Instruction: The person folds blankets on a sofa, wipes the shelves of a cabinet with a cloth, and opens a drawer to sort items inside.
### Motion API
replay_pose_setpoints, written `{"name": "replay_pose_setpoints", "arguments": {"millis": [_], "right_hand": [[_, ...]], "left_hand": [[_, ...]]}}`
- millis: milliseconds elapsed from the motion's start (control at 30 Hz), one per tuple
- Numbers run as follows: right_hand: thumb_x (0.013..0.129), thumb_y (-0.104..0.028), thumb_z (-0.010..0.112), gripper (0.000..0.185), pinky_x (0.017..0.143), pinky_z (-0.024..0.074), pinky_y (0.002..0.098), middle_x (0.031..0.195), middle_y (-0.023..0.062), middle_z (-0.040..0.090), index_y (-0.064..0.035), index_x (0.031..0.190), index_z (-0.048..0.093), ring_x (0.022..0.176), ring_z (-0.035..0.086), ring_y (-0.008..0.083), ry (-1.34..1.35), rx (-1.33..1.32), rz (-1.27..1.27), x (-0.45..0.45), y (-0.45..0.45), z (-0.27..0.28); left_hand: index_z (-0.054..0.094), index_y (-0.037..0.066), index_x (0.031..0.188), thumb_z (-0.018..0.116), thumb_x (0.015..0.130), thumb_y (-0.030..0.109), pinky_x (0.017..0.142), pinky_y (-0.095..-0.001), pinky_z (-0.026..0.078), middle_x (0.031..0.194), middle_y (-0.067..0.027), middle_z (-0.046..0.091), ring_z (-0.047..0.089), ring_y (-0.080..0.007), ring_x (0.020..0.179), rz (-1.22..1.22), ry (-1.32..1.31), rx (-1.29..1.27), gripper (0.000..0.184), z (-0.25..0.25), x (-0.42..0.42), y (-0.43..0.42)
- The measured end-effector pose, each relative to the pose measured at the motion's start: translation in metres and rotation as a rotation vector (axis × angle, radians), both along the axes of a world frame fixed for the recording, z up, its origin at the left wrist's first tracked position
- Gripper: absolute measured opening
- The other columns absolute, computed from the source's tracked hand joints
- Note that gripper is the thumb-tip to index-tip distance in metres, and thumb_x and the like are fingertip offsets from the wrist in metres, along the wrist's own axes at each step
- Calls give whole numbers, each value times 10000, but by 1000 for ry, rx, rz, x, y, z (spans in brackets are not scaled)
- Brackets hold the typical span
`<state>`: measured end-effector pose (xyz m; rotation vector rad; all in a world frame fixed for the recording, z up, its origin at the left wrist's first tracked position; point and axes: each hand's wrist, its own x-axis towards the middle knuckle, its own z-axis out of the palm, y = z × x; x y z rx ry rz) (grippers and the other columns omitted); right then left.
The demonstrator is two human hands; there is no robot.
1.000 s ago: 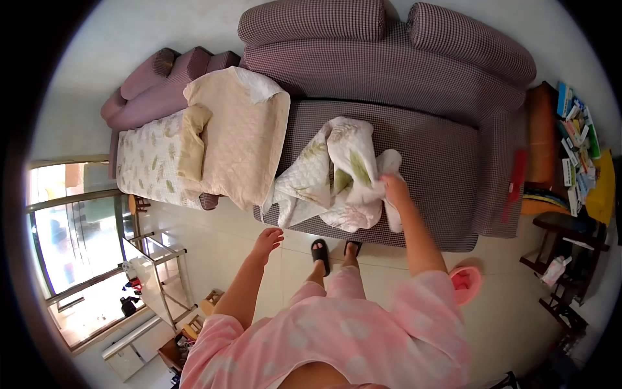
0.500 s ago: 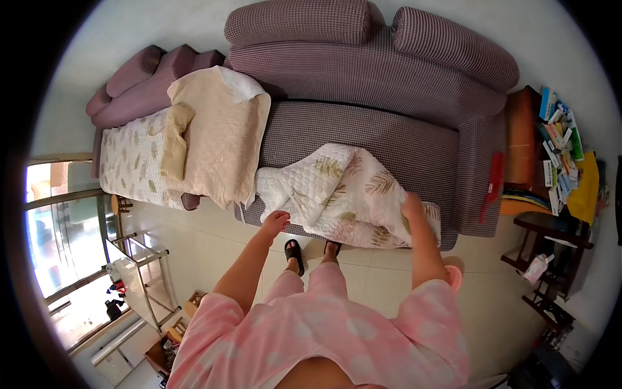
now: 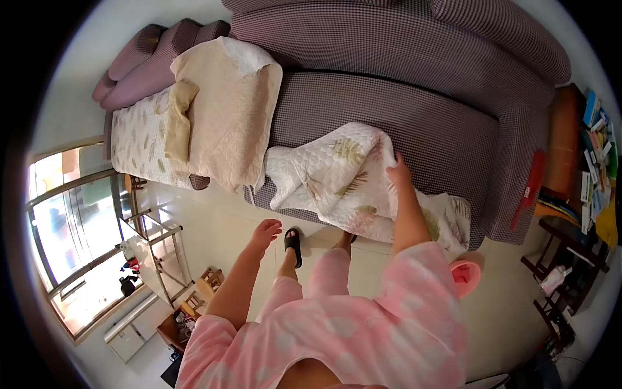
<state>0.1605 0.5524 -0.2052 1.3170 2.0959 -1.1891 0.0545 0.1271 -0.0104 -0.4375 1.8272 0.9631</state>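
Note:
A white quilted cover [image 3: 337,172] with green and brown leaf prints lies bunched along the front of the dark checked sofa [image 3: 382,97]. My right hand [image 3: 400,174] is closed on a fold of the cover's upper right part, and the fabric is lifted a little there. To the right of that arm, more of the cover spreads flat near the seat's front edge. My left hand [image 3: 265,233] hangs above the floor in front of the sofa, holding nothing, its fingers loosely bent and apart.
A beige quilted cover [image 3: 227,117] and a yellowish pillow [image 3: 178,120] lie on the left sofa section. A pink bin [image 3: 465,277] stands on the floor at my right. A red object [image 3: 529,188] leans on the right armrest. A metal-framed rack [image 3: 159,253] is at left.
My right hand has moved up and left, drawing the cover's fold with it. My left hand has lowered away from the cover. The camera view has shifted.

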Motion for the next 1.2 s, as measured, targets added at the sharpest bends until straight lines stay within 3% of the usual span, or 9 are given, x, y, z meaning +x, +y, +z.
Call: {"name": "replay_pose_setpoints", "arguments": {"millis": [133,267,333,467,700,833,967,1133,1200], "right_hand": [[749,-174,543,513,870,430,393,1083,189,587,-168,1258,477,1005,557,330,442,-107,126,10,-57,55],[746,-96,536,425,830,440,374,1037,139,598,-159,1165,570,957,554,310,448,-153,380,36,-89,165],[723,-64,553,438,772,449,361,933,108,582,-181,1142,594,882,545,287,531,-48,486,55,-100,193],[684,-17,572,442,699,439,349,791,72,488,-194,1084,637,801,501,246,567,253,635,86,-124,267],[728,3,538,319,698,438,336,789,56,488,-183,934,695,780,513,233,597,591,411,122,-170,369],[712,60,510,340,709,437,326,824,67,506,-139,924,686,797,522,244,688,682,329,128,-193,407],[697,105,470,361,721,428,328,844,80,511,-103,911,673,804,525,259,749,685,220,126,-210,438],[676,138,427,406,723,423,321,857,92,502,-87,914,667,794,522,263,755,735,-45,117,-220,444],[669,141,415,415,727,420,310,866,95,500,-80,913,666,794,521,259,787,779,-128,113,-221,441]], "left_hand": [[452,87,1182,587,839,220,818,-313,414,1128,-55,527,527,-161,989,-88,58,39,392,-2,-6,14],[415,70,1238,710,731,193,906,-381,407,1231,-152,444,489,-266,1058,-403,573,218,599,-17,-20,50],[317,91,1323,765,658,249,1003,-433,314,1318,-165,355,345,-329,1221,-648,834,200,818,22,-28,85],[163,145,1409,818,527,328,1048,-503,209,1390,-161,283,167,-380,1312,-997,1163,244,1114,83,-41,119],[100,260,1421,794,510,465,1035,-609,106,1360,-111,346,161,-323,1337,-1719,747,114,1164,95,-43,98],[82,266,1418,805,510,458,1024,-580,212,1431,-131,216,194,-335,1320,-1440,831,233,1177,74,-18,76],[224,199,1391,806,577,314,1029,-465,286,1398,-145,277,248,-308,1304,-1177,668,610,1007,33,-26,66],[453,127,1264,736,685,153,1023,-379,308,1316,-99,409,307,-248,1280,-1046,19,896,645,97,-12,48],[430,96,1271,703,704,89,1026,-380,294,1315,-87,412,313,-241,1276,-1149,94,876,630,111,-6,38]]}}
